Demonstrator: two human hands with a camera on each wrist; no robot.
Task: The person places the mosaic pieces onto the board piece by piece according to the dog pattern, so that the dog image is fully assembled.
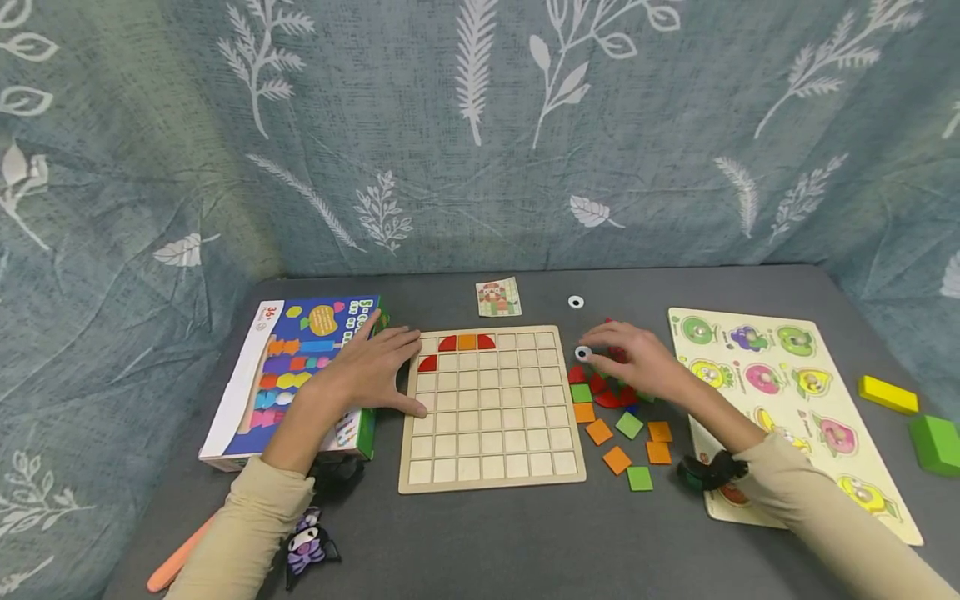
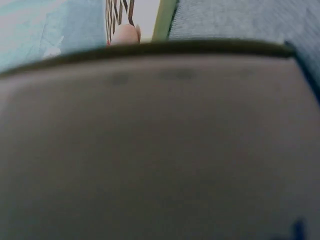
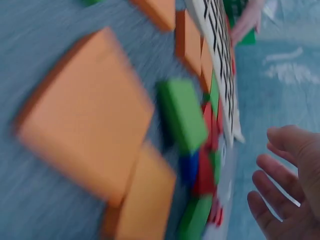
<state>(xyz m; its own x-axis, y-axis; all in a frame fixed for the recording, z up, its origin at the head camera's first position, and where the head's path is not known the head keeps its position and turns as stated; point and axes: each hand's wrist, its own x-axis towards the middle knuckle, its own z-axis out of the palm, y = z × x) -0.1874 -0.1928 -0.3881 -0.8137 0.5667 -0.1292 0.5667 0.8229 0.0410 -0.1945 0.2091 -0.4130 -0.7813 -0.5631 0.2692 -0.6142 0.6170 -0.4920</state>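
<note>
My left hand (image 1: 367, 367) rests at the left edge of a wooden grid board (image 1: 487, 487), fingers extended and thumb tip on its frame. The board's upper rows carry red quarter-round tiles (image 1: 486, 342) and an orange square tile (image 1: 467, 342). Thumb and index finger of my right hand (image 1: 637, 358) pinch a round white eye piece (image 1: 583, 353) with a black centre beside the board's right edge; the right wrist view does not show the piece. Under and near this hand lie red tiles (image 1: 576, 375), orange square tiles (image 1: 617, 460) and green square tiles (image 1: 640, 478).
A second eye piece (image 1: 576, 302) and a small pattern card (image 1: 498, 297) lie behind the board. A colourful toy box (image 1: 247, 400) stands left. Right are a fruit puzzle board (image 1: 750, 329), a yellow block (image 1: 888, 395) and a green block (image 1: 936, 446). A dark cover fills most of the left wrist view.
</note>
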